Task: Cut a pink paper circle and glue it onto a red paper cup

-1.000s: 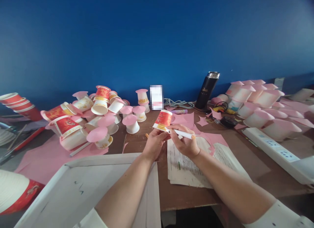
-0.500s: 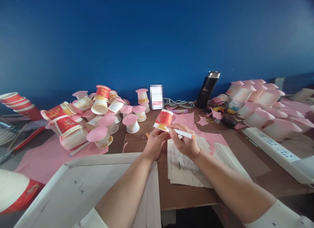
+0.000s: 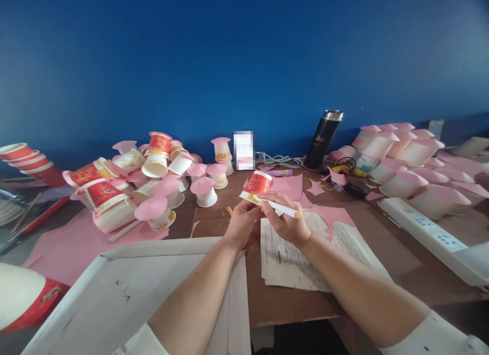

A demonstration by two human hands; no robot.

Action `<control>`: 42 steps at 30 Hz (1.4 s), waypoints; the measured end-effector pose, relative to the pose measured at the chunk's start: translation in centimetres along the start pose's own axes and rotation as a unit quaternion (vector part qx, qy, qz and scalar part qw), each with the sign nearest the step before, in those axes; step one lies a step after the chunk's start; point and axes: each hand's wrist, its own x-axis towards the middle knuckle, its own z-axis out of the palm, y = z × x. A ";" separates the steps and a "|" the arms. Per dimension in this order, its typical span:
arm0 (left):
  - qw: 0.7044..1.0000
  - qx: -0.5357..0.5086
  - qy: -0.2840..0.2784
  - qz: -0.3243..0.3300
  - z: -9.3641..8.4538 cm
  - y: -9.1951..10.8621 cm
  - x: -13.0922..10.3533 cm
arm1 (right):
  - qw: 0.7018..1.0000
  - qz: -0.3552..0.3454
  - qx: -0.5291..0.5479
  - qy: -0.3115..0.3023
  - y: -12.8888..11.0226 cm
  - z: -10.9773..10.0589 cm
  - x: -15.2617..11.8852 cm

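A red, white and gold paper cup (image 3: 258, 184) is held tilted above the desk in the middle of the head view. My left hand (image 3: 243, 220) is closed on its lower rim. In my right hand (image 3: 286, 223) is a white marker pen (image 3: 280, 208) with an orange end pointing right. The pen's tip is at the cup's lower edge, where my fingers partly hide it, so I cannot tell whether it touches. Beneath my right hand lie printed sheets (image 3: 294, 263) with a pink paper cutout (image 3: 328, 217) on top.
Left, many cups with pink paper tops (image 3: 153, 207) are piled beside a white tray (image 3: 153, 278). More pink-topped cups (image 3: 416, 176) stand at right, near a power strip (image 3: 431, 238). A black flask (image 3: 324, 141), cables (image 3: 280, 160) and a blurred phone (image 3: 244, 151) line the blue wall.
The cup has tilted a little and shifted slightly right. The pen lies at a slightly different angle, its orange end lower and further left. Everything else stays put.
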 end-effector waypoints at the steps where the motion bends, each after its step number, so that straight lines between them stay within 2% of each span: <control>1: 1.000 0.003 0.002 -0.001 0.0 0.0 0.0 | 1.000 0.001 -0.001 -0.002 0.0 0.0 0.0; 7: 1.000 0.001 0.008 -0.007 0.1 0.2 -0.1 | 1.000 0.007 0.007 -0.005 0.1 0.0 0.0; 13: 1.000 -0.025 0.016 -0.011 0.2 0.6 -0.1 | 0.999 0.018 0.024 0.019 0.1 0.0 -0.1; 26: 1.000 -0.002 0.006 0.008 0.1 0.1 -0.1 | 1.000 0.000 0.005 -0.004 0.0 0.0 -0.1; 35: 1.000 -0.003 0.010 0.004 0.3 0.2 -0.1 | 1.000 0.002 -0.003 0.007 0.0 0.0 -0.1; 42: 0.997 -0.051 0.052 -0.037 0.4 0.8 -0.1 | 0.996 0.076 0.021 0.044 0.4 -0.1 -0.2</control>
